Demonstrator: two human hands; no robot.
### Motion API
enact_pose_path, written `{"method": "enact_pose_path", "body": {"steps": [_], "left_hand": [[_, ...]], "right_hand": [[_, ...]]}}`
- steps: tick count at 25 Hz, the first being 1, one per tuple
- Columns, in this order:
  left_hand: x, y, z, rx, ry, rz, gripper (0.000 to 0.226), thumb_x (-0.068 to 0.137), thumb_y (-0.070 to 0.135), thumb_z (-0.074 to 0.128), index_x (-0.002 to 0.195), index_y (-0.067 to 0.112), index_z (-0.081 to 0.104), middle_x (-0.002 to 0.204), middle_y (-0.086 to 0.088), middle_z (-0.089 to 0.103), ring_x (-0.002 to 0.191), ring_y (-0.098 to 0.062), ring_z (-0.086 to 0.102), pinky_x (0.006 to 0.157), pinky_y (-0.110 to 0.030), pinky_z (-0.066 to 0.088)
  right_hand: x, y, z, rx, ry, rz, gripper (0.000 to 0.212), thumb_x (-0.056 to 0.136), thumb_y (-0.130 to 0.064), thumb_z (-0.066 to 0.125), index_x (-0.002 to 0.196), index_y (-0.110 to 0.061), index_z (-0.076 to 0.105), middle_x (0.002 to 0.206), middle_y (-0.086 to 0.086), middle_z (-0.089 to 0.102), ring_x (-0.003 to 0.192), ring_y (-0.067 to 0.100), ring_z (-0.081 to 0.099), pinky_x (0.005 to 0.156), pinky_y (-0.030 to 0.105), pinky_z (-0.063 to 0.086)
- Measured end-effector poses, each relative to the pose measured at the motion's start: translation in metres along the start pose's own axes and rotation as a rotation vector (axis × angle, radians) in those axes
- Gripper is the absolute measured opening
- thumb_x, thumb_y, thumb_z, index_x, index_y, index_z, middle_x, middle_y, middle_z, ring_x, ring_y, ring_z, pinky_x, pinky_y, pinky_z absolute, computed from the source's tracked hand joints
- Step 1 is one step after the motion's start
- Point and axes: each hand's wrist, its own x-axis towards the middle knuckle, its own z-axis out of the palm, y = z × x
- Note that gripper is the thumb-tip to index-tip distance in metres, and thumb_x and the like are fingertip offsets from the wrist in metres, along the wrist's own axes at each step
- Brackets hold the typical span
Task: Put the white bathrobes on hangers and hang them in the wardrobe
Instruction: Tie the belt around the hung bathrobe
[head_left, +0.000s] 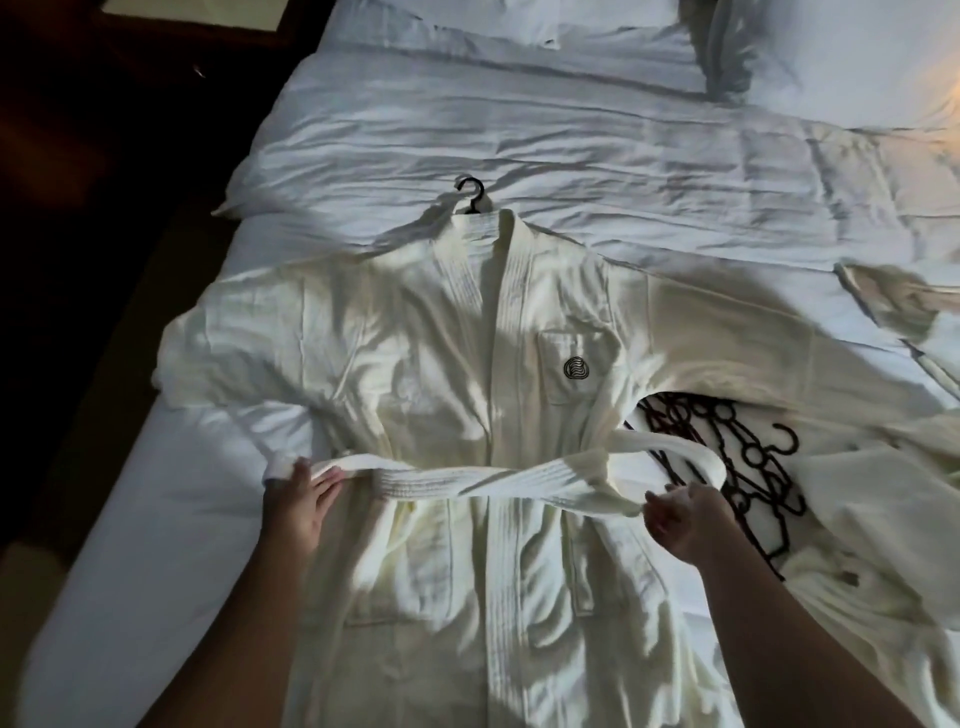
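A white bathrobe lies flat on the bed, front up, with a dark logo on its chest pocket. The black hook of a hanger sticks out above its collar; the rest of the hanger is hidden inside. The robe's belt runs across the waist. My left hand holds the belt's left end. My right hand pinches the belt's right part, which loops back toward the robe's side.
A pile of black hangers lies on the bed right of the robe, partly under its sleeve. Another white bathrobe is spread at the right edge. Pillows sit at the bed's head. Dark floor lies left of the bed.
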Motion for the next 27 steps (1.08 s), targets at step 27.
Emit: {"method": "enact_pose_path", "body": {"steps": [27], "left_hand": [[-0.202,0.062,0.163,0.947,-0.712,1.110,0.041,0.083,0.017,0.070,0.061,0.008,0.036,0.056,-0.010,0.034,0.057,-0.025,0.037,0.054,-0.042,0.035]], "right_hand": [[-0.164,0.034,0.089,-0.558,-0.844,-0.579,0.027,0.084,0.016,0.054,0.097,-0.004,0.067,0.078,0.010,0.066,0.072,0.023,0.064,0.067,0.035,0.054]]}}
